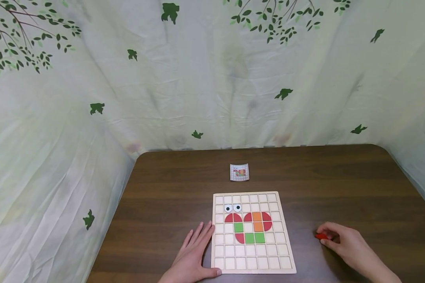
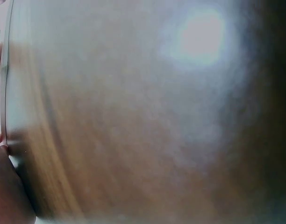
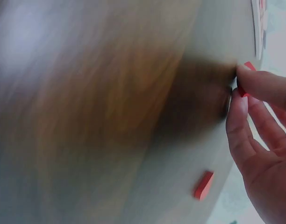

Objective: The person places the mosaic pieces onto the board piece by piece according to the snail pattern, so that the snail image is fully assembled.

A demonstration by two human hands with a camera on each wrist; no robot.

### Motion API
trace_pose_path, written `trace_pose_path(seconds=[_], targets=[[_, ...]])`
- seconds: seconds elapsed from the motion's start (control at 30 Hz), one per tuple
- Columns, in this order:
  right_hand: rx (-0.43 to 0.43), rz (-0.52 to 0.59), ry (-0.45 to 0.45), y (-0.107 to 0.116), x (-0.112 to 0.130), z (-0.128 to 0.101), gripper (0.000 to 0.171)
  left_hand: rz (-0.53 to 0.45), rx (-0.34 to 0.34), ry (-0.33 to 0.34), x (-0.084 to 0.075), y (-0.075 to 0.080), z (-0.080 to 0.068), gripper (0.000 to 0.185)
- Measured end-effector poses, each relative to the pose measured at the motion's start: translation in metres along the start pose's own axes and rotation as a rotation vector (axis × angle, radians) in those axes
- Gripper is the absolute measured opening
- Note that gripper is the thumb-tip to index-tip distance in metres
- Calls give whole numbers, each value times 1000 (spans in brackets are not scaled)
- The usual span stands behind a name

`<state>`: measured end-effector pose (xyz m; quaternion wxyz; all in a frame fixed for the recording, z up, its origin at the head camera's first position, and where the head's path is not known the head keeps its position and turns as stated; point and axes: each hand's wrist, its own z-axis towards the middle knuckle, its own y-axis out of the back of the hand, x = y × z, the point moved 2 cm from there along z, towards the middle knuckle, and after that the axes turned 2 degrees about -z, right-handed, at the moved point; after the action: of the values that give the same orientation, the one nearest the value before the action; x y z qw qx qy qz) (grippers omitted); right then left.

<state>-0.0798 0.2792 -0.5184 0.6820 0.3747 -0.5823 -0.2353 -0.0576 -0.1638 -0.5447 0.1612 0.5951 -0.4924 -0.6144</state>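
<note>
1. A pale backdrop cloth printed with green leaves and branches hangs behind and to both sides of the counter, closing the scene off.
2. The dark brown wooden counter carries everything, and most of what lies on it sits near its front edge, within easy reach of both hands.
3. A pale wooden grid board lies flat at the front centre. Some of its cells hold coloured tiles: two googly eyes, red rounded pieces, green squares and orange squares, forming a partial picture.
4. The left hand rests flat on the counter against the board's left edge, fingers straight and together, thumb at the near corner. It grips nothing and seems to be steadying the board so it does not slide.
5. The right hand lies on the counter to the right of the board, well apart from it. Its fingers are curled, pinching a piece between thumb and fingertips.
6. A small pattern card lies beyond the board, facing the person, probably as a reference.
7. The red piece is held at the right fingertips, low over the counter.
8. In the right wrist view, another red tile lies loose on the counter near the palm.
</note>
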Motion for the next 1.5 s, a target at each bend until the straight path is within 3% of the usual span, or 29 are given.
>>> trace_pose_path(seconds=[0.3, 0.73, 1.0, 1.2, 1.5], targets=[[-13, 26, -145, -6, 19, 13, 26, -3, 6, 3, -1, 2, 0, 114], [-94, 171, -94, -18, 43, 34, 31, -3, 5, 5, 0, 1, 0, 114], [-36, 204, -175, -26, 60, 42, 21, -15, 22, 36, 0, 0, 0, 114], [19, 256, -124, -38, 69, 45, 19, -9, 21, 38, 1, 0, 0, 115], [171, 278, -20, -54, 78, 49, 15, -14, 21, 37, -1, 0, 0, 115]])
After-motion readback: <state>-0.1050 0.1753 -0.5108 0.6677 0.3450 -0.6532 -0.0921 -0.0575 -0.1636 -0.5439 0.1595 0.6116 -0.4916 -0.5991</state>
